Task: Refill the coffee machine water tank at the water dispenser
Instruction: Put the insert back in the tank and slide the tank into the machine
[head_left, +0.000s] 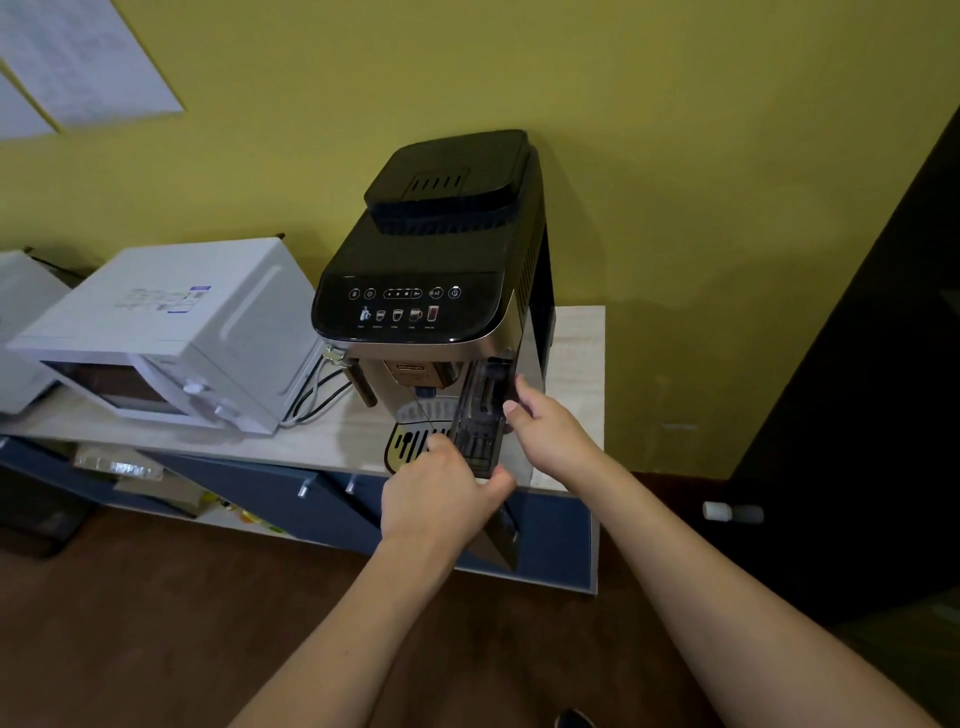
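A black and champagne coffee machine (431, 270) stands on a light wooden counter (576, 364) against a yellow wall. Its dark see-through water tank (480, 415) sits at the machine's front right corner and sticks out a little toward me. My left hand (441, 493) grips the tank's lower front edge, thumb under its bottom corner. My right hand (545, 431) holds the tank's right side near the top, fingers pressed on its edge. Whether the tank holds water cannot be made out. No water dispenser is in view.
A white microwave (171, 332) sits left of the machine, with black cables (317, 395) between them. Blue cabinet doors (550, 540) with small handles lie below the counter. A dark door or cabinet (883, 364) stands at the right, papers (78, 57) hang upper left.
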